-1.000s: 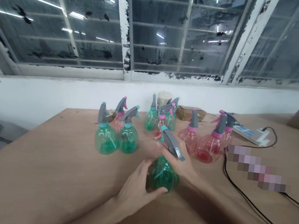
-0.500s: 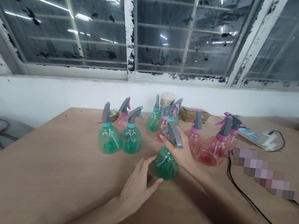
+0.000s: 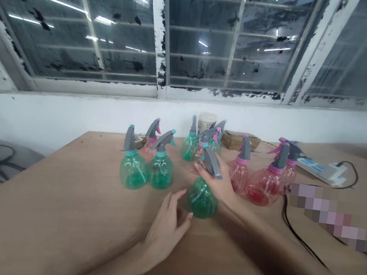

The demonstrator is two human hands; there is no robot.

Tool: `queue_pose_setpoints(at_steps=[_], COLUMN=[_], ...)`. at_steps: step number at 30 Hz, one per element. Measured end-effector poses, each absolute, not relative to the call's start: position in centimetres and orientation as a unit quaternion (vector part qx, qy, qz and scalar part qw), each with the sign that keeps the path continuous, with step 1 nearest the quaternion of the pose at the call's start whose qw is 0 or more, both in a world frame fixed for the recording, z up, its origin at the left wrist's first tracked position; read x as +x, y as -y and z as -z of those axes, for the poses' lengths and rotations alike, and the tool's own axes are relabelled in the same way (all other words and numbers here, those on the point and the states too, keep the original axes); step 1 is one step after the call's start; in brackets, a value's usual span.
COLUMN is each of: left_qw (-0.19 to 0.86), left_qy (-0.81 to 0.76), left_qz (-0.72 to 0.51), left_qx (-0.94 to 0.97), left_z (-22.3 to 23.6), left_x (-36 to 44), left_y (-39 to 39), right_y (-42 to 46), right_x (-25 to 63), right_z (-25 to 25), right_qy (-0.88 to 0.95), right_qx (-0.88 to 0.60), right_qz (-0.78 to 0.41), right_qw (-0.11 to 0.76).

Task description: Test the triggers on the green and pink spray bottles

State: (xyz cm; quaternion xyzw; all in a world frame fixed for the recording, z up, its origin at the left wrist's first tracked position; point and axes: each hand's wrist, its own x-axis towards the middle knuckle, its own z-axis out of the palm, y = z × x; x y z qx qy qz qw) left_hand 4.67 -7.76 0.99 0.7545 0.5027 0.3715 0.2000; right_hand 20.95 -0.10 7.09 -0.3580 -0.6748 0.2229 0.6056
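A green spray bottle (image 3: 201,198) with a grey trigger head stands on the wooden table (image 3: 59,211) in the middle. My right hand (image 3: 219,185) is closed around its neck and trigger head. My left hand (image 3: 166,227) rests on the table just left of the bottle, fingers apart, its thumb close to the bottle's base and holding nothing. Two more green spray bottles (image 3: 147,171) stand to the left. Pink spray bottles (image 3: 265,184) stand to the right.
More green and pink spray bottles, a paper cup (image 3: 206,121) and a brown box (image 3: 240,140) stand near the wall. A white power strip (image 3: 321,170) with a black cable (image 3: 301,243) lies at the right. A window runs along the wall behind.
My right hand has moved the green bottle away from me toward the others and set it down. My left hand has let go of the bottle's body and now lies open beside it.
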Motion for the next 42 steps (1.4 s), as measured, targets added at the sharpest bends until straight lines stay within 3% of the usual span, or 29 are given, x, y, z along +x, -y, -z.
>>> queue_pose_setpoints(at_steps=[21,42], left_qw=[0.216,0.201], left_qy=[-0.519,-0.525], left_qz=[-0.375,-0.345], left_qx=[0.737,0.752], left_z=[-1.2,-0.8], left_x=[4.3,4.3], left_y=[7.1,6.8], right_y=[0.1,-0.2], right_x=[21.0,21.0], right_z=[-7.2,-6.2], right_qy=[0.702,0.680], right_qx=[-0.366,-0.345], right_qz=[-0.229,-0.242], right_qw=[0.567,0.600])
